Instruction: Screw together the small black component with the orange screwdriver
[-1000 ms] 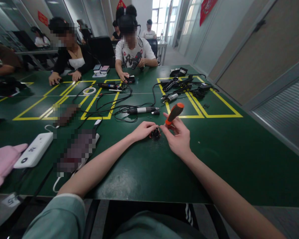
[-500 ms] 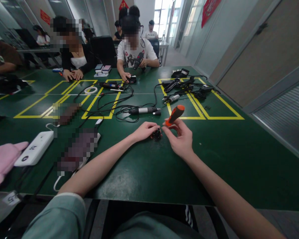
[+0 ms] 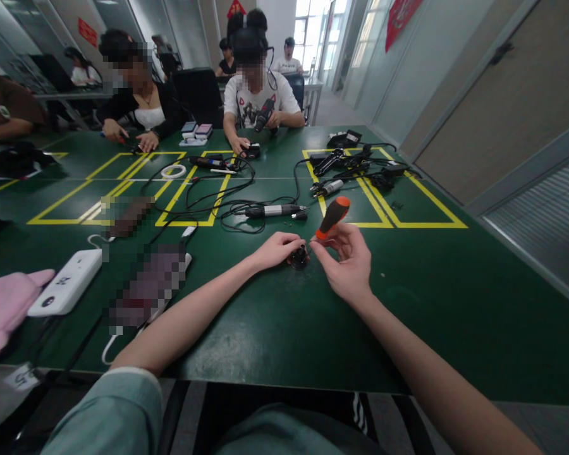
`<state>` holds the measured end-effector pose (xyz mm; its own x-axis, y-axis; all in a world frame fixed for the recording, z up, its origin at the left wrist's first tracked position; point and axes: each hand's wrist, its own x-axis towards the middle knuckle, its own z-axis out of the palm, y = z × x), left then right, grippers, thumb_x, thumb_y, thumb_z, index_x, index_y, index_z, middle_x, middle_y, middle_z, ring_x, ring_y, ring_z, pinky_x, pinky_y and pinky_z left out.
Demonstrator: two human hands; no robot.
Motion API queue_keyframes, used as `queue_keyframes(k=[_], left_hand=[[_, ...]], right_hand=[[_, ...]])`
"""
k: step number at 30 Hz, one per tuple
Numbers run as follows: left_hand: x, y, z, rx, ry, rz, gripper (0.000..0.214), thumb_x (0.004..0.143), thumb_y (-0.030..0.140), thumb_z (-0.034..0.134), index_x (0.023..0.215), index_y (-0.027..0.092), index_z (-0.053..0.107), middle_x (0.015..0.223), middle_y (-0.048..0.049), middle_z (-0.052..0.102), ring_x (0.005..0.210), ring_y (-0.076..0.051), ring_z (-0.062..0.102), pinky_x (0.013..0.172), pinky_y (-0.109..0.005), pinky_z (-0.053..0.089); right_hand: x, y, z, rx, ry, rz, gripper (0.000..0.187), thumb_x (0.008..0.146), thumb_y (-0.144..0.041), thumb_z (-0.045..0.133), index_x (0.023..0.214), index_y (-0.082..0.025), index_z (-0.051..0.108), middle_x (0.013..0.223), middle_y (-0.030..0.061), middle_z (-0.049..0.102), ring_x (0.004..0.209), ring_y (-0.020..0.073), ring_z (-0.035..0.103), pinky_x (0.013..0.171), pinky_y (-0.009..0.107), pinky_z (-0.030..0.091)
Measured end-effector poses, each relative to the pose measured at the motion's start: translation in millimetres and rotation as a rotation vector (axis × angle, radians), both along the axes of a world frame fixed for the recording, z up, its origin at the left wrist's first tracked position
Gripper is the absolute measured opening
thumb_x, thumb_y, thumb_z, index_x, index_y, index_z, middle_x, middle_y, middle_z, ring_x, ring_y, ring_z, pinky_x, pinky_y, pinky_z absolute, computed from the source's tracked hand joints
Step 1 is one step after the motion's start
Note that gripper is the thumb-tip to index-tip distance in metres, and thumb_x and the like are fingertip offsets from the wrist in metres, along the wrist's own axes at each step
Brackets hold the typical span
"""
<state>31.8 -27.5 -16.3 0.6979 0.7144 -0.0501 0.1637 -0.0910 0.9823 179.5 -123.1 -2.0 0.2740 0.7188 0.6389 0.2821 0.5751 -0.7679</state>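
A long green table (image 3: 436, 322) runs through the room in front of me, marked out with yellow tape (image 3: 431, 225), and a brown door (image 3: 507, 107) stands beyond its right side. Near the middle of my side, my left hand (image 3: 279, 249) is curled around a small round black part (image 3: 298, 259), gripping it from the left just at the tabletop; I cannot tell whether it rests on the wood. My right hand (image 3: 353, 268) holds an orange and black screwdriver (image 3: 334, 216) between thumb and fingers, its handle tilted up and away to the right. The handle's lower end is close to the black part, but I cannot tell whether the tip touches it.

Beyond my hands lies a black and silver pen-shaped tool (image 3: 272, 211), with a tangle of black cables (image 3: 383, 179) farther right. To my left are a white power strip (image 3: 69, 281), a pink cloth (image 3: 7, 313) and a roll of white tape (image 3: 173, 166). Across the table, a co-worker in a white T-shirt (image 3: 282, 95) holds a drill (image 3: 264, 115).
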Motion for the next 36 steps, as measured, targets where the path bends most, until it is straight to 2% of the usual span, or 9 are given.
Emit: queue_keyframes(k=[3,6,11,15,20,25,31,36], left_hand=[[0.3,-0.2,0.6,0.001,-0.002,0.003,0.035,0.097,0.040,0.061,0.076,0.013,0.068,0.069,-0.0007,0.067,0.055,-0.008,0.056,0.055,-0.019,0.048],[0.9,-0.2,0.8,-0.003,-0.001,0.004,0.032,0.098,0.035,0.058,0.075,0.013,0.067,0.067,0.0001,0.066,0.053,-0.008,0.054,0.053,-0.018,0.046],[0.9,0.0,0.0,-0.008,-0.001,-0.001,0.033,0.098,0.034,0.058,0.074,0.013,0.066,0.064,0.0004,0.065,0.053,-0.008,0.055,0.053,-0.017,0.045],[-0.3,0.1,-0.7,-0.009,-0.013,-0.006,0.033,0.097,0.038,0.061,0.077,0.013,0.067,0.066,0.0000,0.066,0.054,-0.009,0.056,0.053,-0.018,0.046],[-0.1,-0.1,-0.7,-0.004,-0.011,0.002,0.036,0.097,0.041,0.062,0.076,0.013,0.067,0.065,-0.0001,0.066,0.054,-0.009,0.056,0.053,-0.018,0.047],[1.0,-1.2,1.2,-0.004,0.006,0.010,0.034,0.098,0.037,0.059,0.075,0.013,0.068,0.062,0.0007,0.064,0.053,-0.008,0.054,0.052,-0.017,0.046],[0.7,-2.0,4.2,0.002,-0.003,0.009,0.032,0.097,0.032,0.058,0.073,0.013,0.067,0.063,0.0003,0.064,0.052,-0.007,0.053,0.052,-0.017,0.046],[0.6,-1.4,3.4,-0.009,-0.005,0.006,0.032,0.097,0.034,0.059,0.075,0.013,0.067,0.067,-0.0007,0.067,0.053,-0.008,0.055,0.053,-0.018,0.047]], right_hand=[[0.2,-2.3,3.7,-0.004,-0.092,0.036,0.027,0.091,-0.019,0.070,0.117,-0.026,0.068,0.103,0.0038,0.071,0.088,0.0181,0.072,0.077,0.035,0.064],[0.7,-3.0,4.4,-0.005,-0.143,0.014,0.025,0.093,-0.020,0.067,0.117,-0.026,0.072,0.106,0.0055,0.068,0.091,0.0190,0.071,0.078,0.036,0.065],[1.6,-0.1,0.0,0.007,-0.051,-0.051,0.040,0.086,-0.019,0.075,0.124,-0.027,0.067,0.097,0.0019,0.074,0.084,0.0187,0.074,0.076,0.037,0.066],[1.4,-0.5,2.2,0.028,-0.042,-0.015,0.045,0.084,-0.018,0.078,0.125,-0.028,0.062,0.091,-0.0007,0.076,0.081,0.0183,0.075,0.079,0.037,0.066],[-0.4,-0.7,0.4,0.063,-0.037,-0.017,0.040,0.086,-0.014,0.072,0.121,-0.027,0.059,0.093,-0.0001,0.076,0.079,0.0166,0.074,0.074,0.033,0.063],[-1.3,0.5,-3.8,0.020,0.001,-0.042,0.037,0.085,-0.018,0.073,0.118,-0.026,0.059,0.094,0.0003,0.075,0.081,0.0161,0.073,0.073,0.032,0.062],[0.3,-1.8,1.5,-0.006,-0.022,-0.062,0.024,0.084,-0.022,0.077,0.106,-0.025,0.067,0.087,-0.0010,0.072,0.075,0.0160,0.069,0.069,0.032,0.062],[0.7,-5.4,10.3,0.000,-0.126,-0.065,0.015,0.090,-0.023,0.071,0.103,-0.025,0.077,0.095,0.0036,0.070,0.086,0.0194,0.069,0.071,0.035,0.063]])
